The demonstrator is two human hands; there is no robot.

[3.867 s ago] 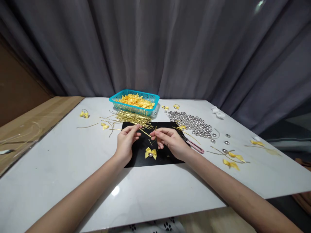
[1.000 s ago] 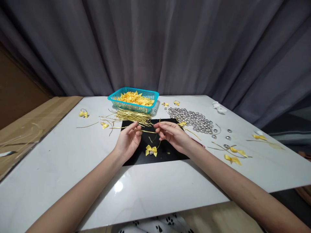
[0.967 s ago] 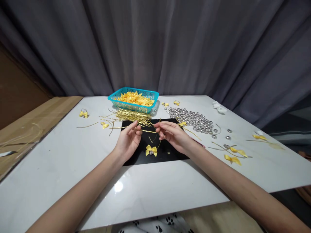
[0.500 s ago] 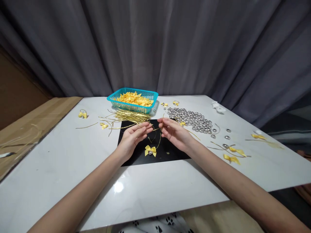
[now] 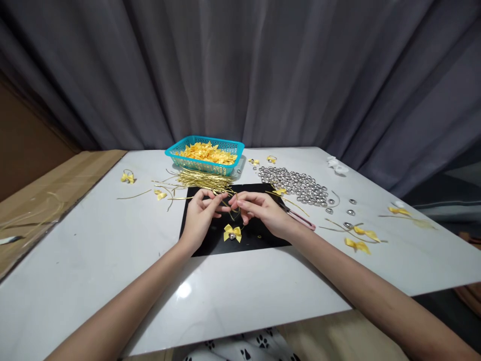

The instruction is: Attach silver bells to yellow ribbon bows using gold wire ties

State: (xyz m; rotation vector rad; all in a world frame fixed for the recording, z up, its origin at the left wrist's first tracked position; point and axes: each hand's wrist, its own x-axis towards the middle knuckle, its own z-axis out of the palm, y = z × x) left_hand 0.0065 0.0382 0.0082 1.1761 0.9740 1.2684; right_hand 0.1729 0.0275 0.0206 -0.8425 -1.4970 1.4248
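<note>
My left hand (image 5: 202, 214) and my right hand (image 5: 263, 211) meet over a black mat (image 5: 214, 245), fingertips nearly touching. Each pinches part of a thin gold cord (image 5: 232, 216), whose ends show between the fingers. Just below them on the mat lies a yellow ribbon bow (image 5: 228, 231) with a silver heart-shaped bead (image 5: 232, 236) at its middle. A bit of cord rises from the bow toward my right hand. My fingers partly hide the cord, so I cannot tell whether it is knotted.
A teal basket (image 5: 176, 150) of yellow bows stands at the back. A bundle of gold cords (image 5: 203, 179) lies before it, and silver beads (image 5: 296, 186) are heaped to the right. A pink-handled tool (image 5: 303, 221) pokes out beside my right wrist. Loose bows (image 5: 356, 245) lie farther right.
My hands have come closer together, and the cord ends have drawn in between the fingers. The pink-handled tool now shows beside my right wrist. The bow has stayed put.
</note>
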